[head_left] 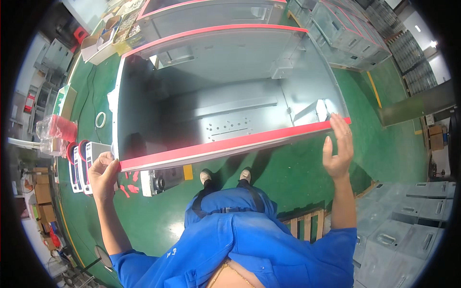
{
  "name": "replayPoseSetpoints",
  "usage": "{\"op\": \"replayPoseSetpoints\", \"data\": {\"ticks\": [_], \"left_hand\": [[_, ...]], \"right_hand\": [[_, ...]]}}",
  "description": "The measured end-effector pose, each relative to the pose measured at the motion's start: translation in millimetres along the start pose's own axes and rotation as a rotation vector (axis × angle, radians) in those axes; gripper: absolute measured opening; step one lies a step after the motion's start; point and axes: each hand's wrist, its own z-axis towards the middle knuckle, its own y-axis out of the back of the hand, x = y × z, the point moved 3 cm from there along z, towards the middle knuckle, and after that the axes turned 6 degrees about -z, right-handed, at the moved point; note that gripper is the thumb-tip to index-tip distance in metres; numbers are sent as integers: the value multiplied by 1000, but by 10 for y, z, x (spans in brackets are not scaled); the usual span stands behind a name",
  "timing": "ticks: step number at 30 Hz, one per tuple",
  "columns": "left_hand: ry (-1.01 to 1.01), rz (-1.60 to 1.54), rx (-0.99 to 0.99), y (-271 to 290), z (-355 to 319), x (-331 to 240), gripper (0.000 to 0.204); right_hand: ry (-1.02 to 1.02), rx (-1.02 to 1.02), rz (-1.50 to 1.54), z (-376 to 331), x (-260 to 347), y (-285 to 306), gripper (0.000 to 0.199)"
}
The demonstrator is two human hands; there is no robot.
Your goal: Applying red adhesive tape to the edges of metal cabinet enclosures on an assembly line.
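Observation:
A large open grey metal cabinet (240, 103) lies in front of me, its opening facing up. Red strip (230, 145) runs along the near edge of its rim, and more red edging lines the far edge. At the near left corner, my left hand (102, 177) has thumb and fingers pinched together on the strip's end. My right hand (340, 149) rests its extended fingertips on the near right corner, thumb held apart from them. Inside the cabinet are a row of small holes and a pale bracket (314, 111) at the right.
On the green floor at the left are a white ring (100, 120), white-and-red devices (86, 163) and red scraps (129, 185). Another red-edged cabinet (206, 21) stands beyond. Grey metal boxes (398, 225) stand at the lower right beside a wooden pallet (307, 225).

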Motion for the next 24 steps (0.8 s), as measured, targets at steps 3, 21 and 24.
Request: {"op": "replayPoseSetpoints", "data": {"ticks": [3, 21, 24], "left_hand": [[-34, -40, 27, 4, 11, 24, 11], [64, -36, -54, -98, -50, -100, 10], [52, -58, -55, -73, -52, -98, 9]], "right_hand": [[31, -4, -14, -21, 78, -71, 40], [91, 2, -96, -153, 184, -294, 46], [97, 4, -87, -155, 178, -294, 46]]}}
